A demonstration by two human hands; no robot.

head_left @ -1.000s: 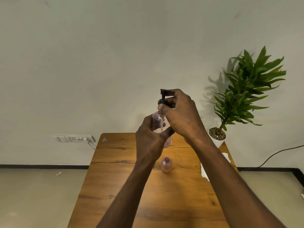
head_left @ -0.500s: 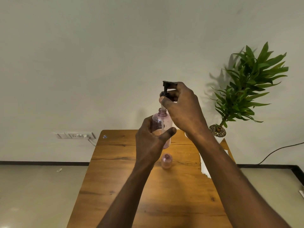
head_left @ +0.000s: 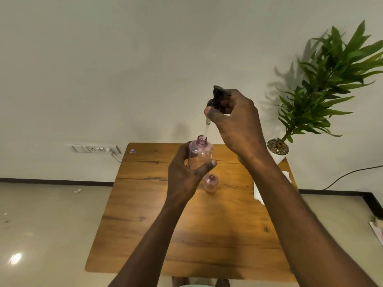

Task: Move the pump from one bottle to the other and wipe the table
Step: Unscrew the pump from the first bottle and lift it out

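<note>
Right hand: the right hand (head_left: 232, 119) is closed around the black pump (head_left: 218, 96), lifted clear above the neck, its dip tube (head_left: 206, 130) reaching down to the mouth.
Left hand: the left hand (head_left: 186, 172) is wrapped around the pink bottle (head_left: 200, 154), held upright above the bench (head_left: 186, 235).
Second bottle: a smaller bottle (head_left: 211, 183) stands open on the bench, just near of the held one.
Cloth: a white cloth (head_left: 258, 192) lies at the right edge of the bench, untouched.
Done: pump unscrewed and nearly out.
Left: seat the pump on the other bottle, then wipe the bench.
</note>
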